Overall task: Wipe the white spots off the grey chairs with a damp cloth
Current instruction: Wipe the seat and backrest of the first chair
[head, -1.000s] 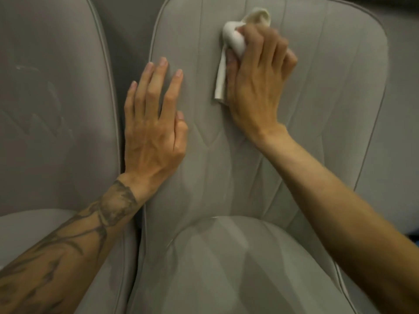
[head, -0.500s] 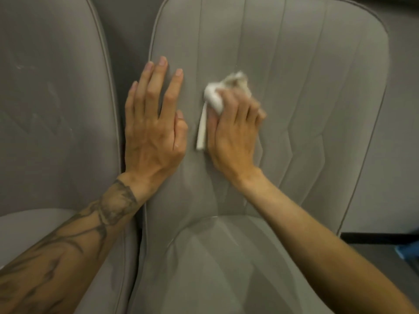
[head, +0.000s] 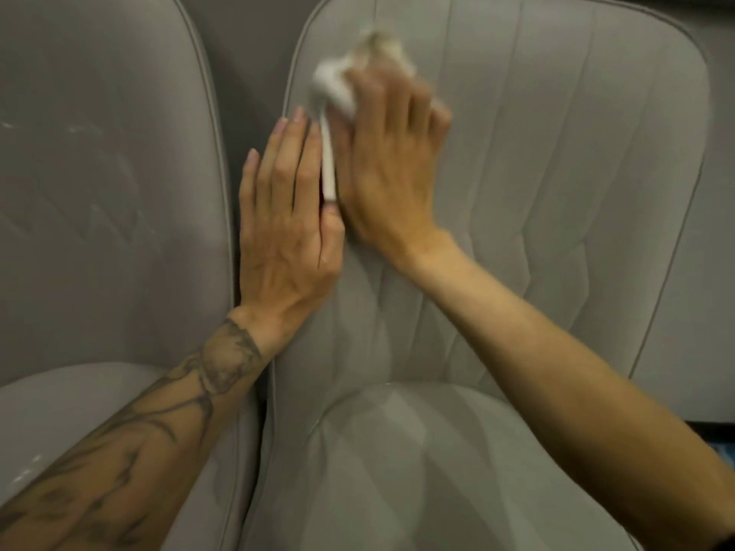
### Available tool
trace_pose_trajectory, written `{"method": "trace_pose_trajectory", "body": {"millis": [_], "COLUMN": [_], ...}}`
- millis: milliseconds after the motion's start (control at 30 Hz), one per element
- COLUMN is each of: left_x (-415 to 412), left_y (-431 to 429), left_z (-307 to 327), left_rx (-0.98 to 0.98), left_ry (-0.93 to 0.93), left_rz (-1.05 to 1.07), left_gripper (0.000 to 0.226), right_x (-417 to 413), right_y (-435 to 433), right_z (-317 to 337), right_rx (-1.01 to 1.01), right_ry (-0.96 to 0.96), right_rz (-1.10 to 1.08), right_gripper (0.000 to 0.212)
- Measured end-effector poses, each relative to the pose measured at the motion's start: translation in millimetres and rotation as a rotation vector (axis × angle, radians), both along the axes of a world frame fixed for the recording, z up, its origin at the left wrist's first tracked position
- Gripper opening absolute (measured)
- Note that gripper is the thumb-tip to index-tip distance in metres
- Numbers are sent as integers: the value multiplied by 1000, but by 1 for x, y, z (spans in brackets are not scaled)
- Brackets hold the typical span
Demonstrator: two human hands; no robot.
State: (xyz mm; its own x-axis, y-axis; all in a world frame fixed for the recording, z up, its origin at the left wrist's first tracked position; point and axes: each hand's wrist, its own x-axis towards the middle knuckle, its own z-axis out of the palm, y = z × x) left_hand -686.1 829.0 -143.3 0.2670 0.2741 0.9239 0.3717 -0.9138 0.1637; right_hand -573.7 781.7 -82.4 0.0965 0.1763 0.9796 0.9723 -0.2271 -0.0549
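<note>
Two grey padded chairs stand side by side. My right hand grips a bunched white cloth and presses it against the upper left of the right chair's backrest; the hand and cloth are blurred. My left hand lies flat with straight fingers on that backrest's left edge, right beside the cloth's hanging strip. The left chair's backrest carries faint white marks and scratchy streaks.
A narrow dark gap separates the two backrests. The right chair's seat cushion fills the lower middle. My tattooed left forearm crosses the left chair's seat. A dark floor strip shows at the far right.
My right hand swept the cloth down from the top of the backrest and has now come back up and to the left, beside my left hand. My left hand stayed in place.
</note>
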Motion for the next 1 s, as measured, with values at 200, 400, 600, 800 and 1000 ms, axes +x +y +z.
{"method": "trace_pose_trajectory", "body": {"millis": [200,400,600,800,1000], "left_x": [-6,-14,-63,-118,-153], "left_y": [2,-4,-41,-70,-86], "left_z": [-7,-12,-44,-75,-85], "left_rx": [-13,-52,-115,-219,-446], "left_ry": [87,122,294,543,576], "left_rz": [21,-11,-38,-66,-185], "left_gripper": [68,65,65,65,57], "right_x": [39,1,-12,-4,-67], "right_y": [-9,-9,-53,4,-43], "right_z": [25,-44,-106,23,-89], "right_rx": [-69,-75,-353,-105,-390], "right_ry": [-240,-13,-134,-31,-44], "right_rz": [-72,47,124,-92,90], "right_gripper": [28,30,38,22,29]}}
